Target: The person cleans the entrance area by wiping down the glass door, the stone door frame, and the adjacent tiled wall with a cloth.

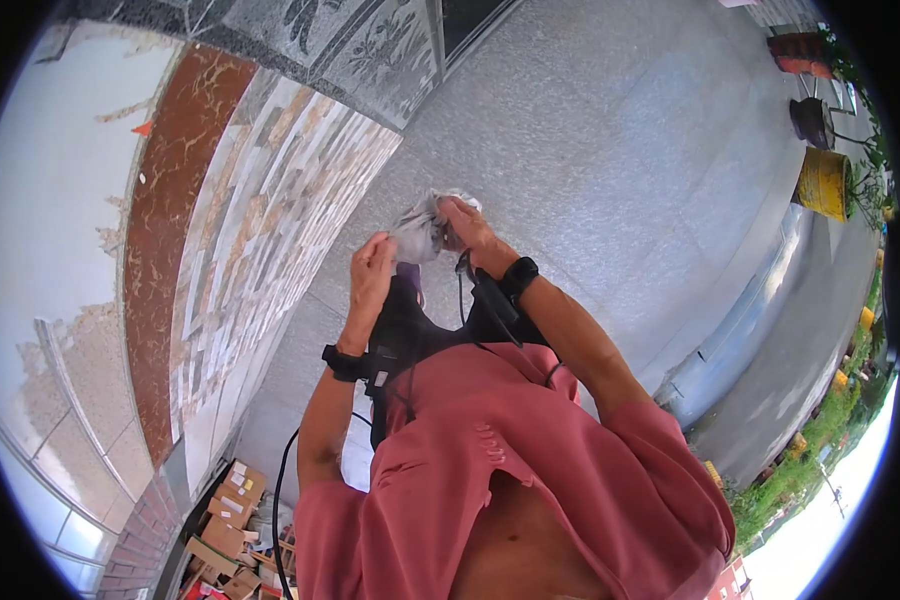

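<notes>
A crumpled whitish-grey cloth (416,236) is bunched up between my hands, above the grey floor. My right hand (472,230) is closed around its upper right part, fingers curled into the folds. At its lower left edge, my left hand (372,272) has its fingers bent together on the material. The folds hide some fingertips. Black bands circle both wrists, and a dark cable with a black device (492,302) hangs by my right wrist.
A wall with striped stone tiles (280,210) runs along the left. Cardboard boxes (232,505) are piled at the lower left. On the right, a yellow pot (823,184) and other planters stand along the edge of the grey paved floor (610,190).
</notes>
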The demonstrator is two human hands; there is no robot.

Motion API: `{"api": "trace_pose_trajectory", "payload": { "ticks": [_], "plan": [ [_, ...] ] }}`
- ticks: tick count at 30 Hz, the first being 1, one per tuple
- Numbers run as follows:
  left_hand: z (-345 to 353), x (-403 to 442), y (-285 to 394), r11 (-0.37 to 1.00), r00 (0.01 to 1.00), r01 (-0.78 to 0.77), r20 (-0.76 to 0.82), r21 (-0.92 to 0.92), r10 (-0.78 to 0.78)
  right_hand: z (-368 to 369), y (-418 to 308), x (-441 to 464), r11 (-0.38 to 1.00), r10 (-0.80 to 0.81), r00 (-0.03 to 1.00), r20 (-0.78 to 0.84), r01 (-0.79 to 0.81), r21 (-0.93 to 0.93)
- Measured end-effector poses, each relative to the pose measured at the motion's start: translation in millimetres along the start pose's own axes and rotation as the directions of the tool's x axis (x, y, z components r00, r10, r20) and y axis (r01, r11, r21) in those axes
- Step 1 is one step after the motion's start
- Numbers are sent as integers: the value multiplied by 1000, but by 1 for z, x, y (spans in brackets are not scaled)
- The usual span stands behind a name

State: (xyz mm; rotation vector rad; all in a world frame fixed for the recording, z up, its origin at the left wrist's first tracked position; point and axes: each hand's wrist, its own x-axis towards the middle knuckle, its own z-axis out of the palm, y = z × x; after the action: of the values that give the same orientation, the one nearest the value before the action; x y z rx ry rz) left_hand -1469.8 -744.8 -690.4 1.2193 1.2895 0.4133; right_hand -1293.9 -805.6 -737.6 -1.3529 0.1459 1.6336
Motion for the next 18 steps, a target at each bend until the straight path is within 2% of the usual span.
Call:
{"api": "trace_pose_trajectory", "payload": {
  "ticks": [1, 3, 4, 5, 6, 7, 8, 9, 11, 12, 13, 14, 16, 17, 18],
  "plan": [
    [-2, 6, -12, 999, 987, -23, 157, 43, 17, 5, -10, -6, 999, 18, 998, 67, -21, 50],
    [0, 10, -2, 981, 959, -126, 271, 144, 83, 12, -24, -13, 988, 46, 977, 209, -75, 137],
    [2, 12, 5, 966, 938, -178, 328, 188, 109, 9, -16, -1, 997, -15, 971, 240, -4, 75],
    [-1, 16, 14, 961, 934, -221, 320, 166, 159, 6, -5, 16, 997, -74, 959, 274, 72, 17],
    [-8, 22, 8, 995, 950, -92, 303, 24, 81, 5, 8, 32, 988, -130, 942, 309, 149, -36],
    [-18, 32, -4, 992, 954, 38, 300, -116, -1, 19, 4, 32, 981, 0, 983, 181, -35, 188],
    [-29, 43, -15, 953, 947, 166, 310, -253, -83, 22, 8, 43, 970, -81, 982, 170, 38, 241],
    [-43, 54, -27, 979, 955, 99, 292, -178, -44, 23, 14, 56, 952, -154, 976, 156, 104, 287],
    [-73, 68, -66, 996, 959, 78, 271, 50, -88, 36, 22, 77, 901, -300, 951, 77, 256, 350],
    [-90, 79, -94, 983, 959, 64, 262, 173, -109, 48, 20, 84, 904, -346, 937, 45, 321, 282],
    [-111, 94, -144, 900, 938, -50, 331, 433, -107, 61, 14, 87, 899, -392, 920, 7, 382, 214],
    [-122, 93, -167, 780, 922, -150, 371, 608, -112, 74, 7, 86, 888, -436, 899, -33, 436, 143],
    [-132, 85, -204, 640, 893, -137, 374, 756, -250, 113, -20, 66, 748, -662, 748, -50, 663, 15],
    [-147, 81, -234, 744, 837, 14, 399, 668, -374, 130, -34, 53, 650, -760, 650, -31, 760, -14],
    [-154, 77, -246, 752, 796, 43, 432, 658, -424, 145, -50, 40, 501, -865, 503, 11, 863, -67]
  ]
}}
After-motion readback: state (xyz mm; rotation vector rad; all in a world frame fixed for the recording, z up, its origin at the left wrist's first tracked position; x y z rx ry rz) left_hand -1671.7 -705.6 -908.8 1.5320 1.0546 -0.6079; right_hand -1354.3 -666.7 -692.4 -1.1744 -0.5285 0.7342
